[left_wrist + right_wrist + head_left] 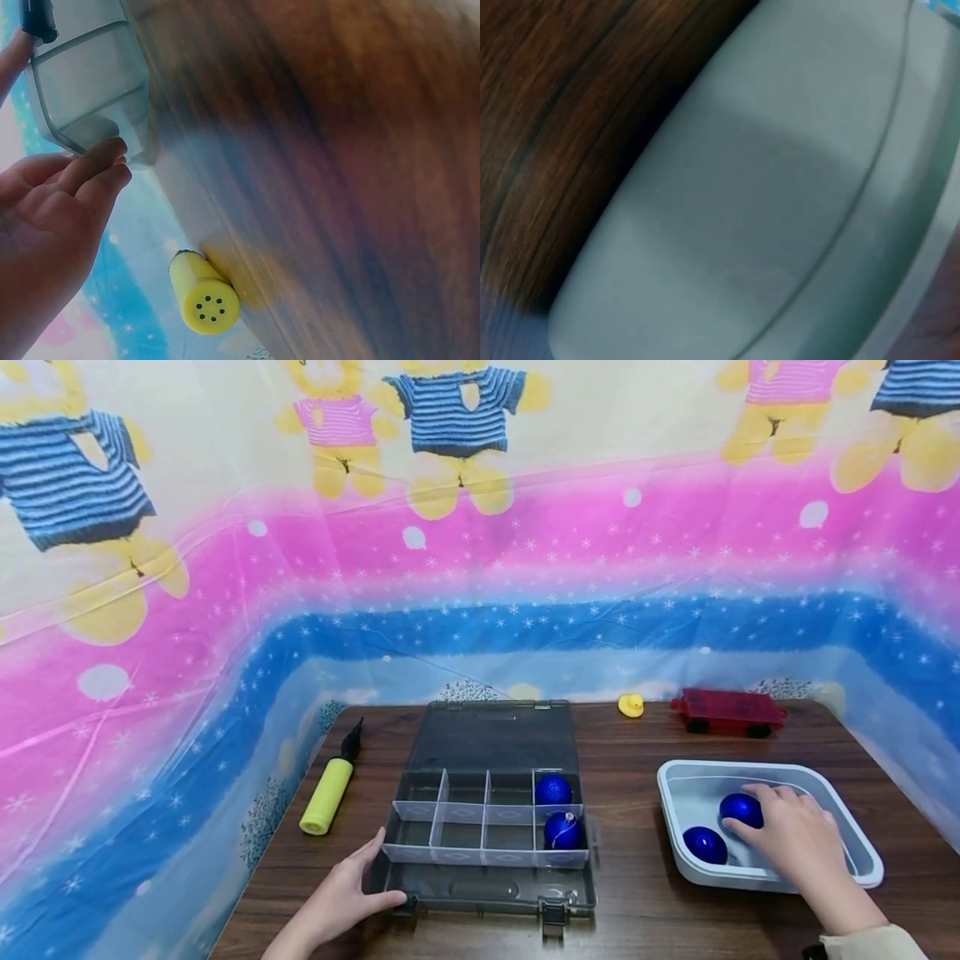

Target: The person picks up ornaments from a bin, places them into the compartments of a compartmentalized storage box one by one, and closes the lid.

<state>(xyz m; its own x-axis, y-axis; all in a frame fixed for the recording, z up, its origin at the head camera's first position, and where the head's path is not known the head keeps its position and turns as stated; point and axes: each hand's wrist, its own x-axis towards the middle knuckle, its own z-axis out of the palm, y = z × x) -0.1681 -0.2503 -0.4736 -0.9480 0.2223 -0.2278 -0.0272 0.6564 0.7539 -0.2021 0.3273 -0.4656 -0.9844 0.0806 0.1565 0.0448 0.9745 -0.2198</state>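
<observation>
In the head view, a dark see-through compartment box [517, 887] lies with its lid folded back. Two blue Christmas balls, one plain [553, 790] and one with a string [562, 832], sit in its right-hand column. My left hand [339, 893] grips the box's near left corner, thumb at the front and fingers along the side; the left wrist view has these fingers [94, 176] against the wall. Inside a white tub [675, 860], my right hand [798, 835] pinches a blue ball [738, 810] between thumb and fingers. Another blue ball [705, 846] lies left of it. The right wrist view shows mostly the tub's outer wall [742, 195].
A yellow hand pump [327, 795] with a black nozzle lies left of the box. Toward the back edge of the wooden table [622, 893] are a yellow rubber duck [631, 705] and a red toy wagon [730, 712]. A printed cloth [525, 560] hangs behind.
</observation>
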